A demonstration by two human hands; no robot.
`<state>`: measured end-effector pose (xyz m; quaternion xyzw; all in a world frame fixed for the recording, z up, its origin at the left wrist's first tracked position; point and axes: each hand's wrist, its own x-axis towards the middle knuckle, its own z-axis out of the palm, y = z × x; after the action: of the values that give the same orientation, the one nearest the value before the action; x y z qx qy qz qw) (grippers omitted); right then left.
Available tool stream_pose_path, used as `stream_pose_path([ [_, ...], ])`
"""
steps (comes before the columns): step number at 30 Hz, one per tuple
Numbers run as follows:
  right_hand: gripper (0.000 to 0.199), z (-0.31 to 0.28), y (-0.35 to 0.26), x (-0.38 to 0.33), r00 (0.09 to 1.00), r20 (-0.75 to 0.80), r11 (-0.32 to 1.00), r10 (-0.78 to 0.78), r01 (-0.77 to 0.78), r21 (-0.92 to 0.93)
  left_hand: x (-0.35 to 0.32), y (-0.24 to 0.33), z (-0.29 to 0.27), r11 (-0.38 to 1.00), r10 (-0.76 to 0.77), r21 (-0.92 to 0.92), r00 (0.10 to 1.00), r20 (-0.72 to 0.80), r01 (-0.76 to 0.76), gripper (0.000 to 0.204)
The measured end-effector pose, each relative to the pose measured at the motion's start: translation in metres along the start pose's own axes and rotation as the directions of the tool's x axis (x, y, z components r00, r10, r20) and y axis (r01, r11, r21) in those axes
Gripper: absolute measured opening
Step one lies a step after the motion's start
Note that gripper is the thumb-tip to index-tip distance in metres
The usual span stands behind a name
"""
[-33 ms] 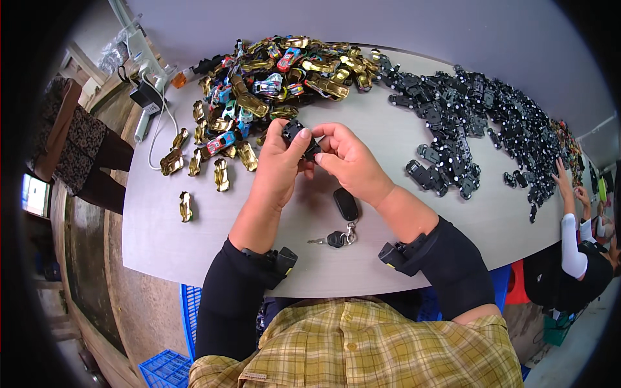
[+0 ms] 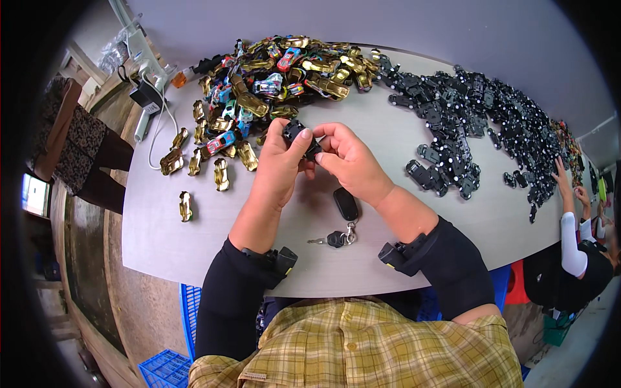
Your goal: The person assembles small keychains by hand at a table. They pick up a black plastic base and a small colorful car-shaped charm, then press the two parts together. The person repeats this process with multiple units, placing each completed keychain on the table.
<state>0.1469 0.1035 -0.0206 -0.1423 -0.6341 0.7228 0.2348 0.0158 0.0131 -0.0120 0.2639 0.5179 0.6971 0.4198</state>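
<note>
The left hand (image 2: 278, 155) and the right hand (image 2: 349, 158) are close together, both pinching one small, dark black plastic piece (image 2: 292, 128); it is raised in front of the chest over the pale grey, smooth-topped table (image 2: 252, 255), its underside hidden by the fingers; the left thumb presses on its upper face, while the right thumb and fingers grip its right-hand end; whether it is one part or several cannot be told.

Taking that piece as the middle of the dial, a heap of shiny gold, red and blue toy car shells (image 2: 255, 100) spreads from nine to twelve o'clock; a single gold toy car shell (image 2: 185, 207) lies apart at eight; a broad heap of black plastic toy car bases with small white-tipped parts (image 2: 462, 110) runs from half past one to four; at five lies an oval black key fob (image 2: 346, 204), joined by a silver metal ring to a black-headed metal key (image 2: 336, 239); beyond the black heap, near four, a white-sleeved co-worker (image 2: 573, 249) reaches to the table's edge.
</note>
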Motion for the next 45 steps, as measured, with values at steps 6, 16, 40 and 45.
stream_pose_path([
  [6, 0.032, 0.006, 0.0, -0.001, 0.997, -0.074, 0.996, -0.009, 0.015, 0.082, -0.001, -0.002, 0.007, 0.971, 0.123, 0.205, 0.992, 0.015, -0.124, 0.029],
  [16, 0.024, -0.015, -0.005, 0.008, 0.992, -0.115, 0.996, -0.045, 0.036, -0.077, -0.001, -0.002, 0.005, 0.997, 0.025, 0.069, 1.0, 0.008, -0.026, 0.025],
  [40, 0.009, -0.018, -0.033, -0.002, 0.977, -0.026, 0.598, -0.21, 0.108, -0.794, -0.008, -0.001, 0.006, 0.61, 0.106, 0.757, 0.97, 0.216, -0.236, 0.02],
  [45, 0.007, -0.01, -0.013, 0.001, 0.904, 0.129, 0.279, -0.408, 0.258, -0.925, -0.005, -0.007, 0.004, 0.71, -0.011, 0.696, 0.987, 0.16, -0.105, 0.022],
])
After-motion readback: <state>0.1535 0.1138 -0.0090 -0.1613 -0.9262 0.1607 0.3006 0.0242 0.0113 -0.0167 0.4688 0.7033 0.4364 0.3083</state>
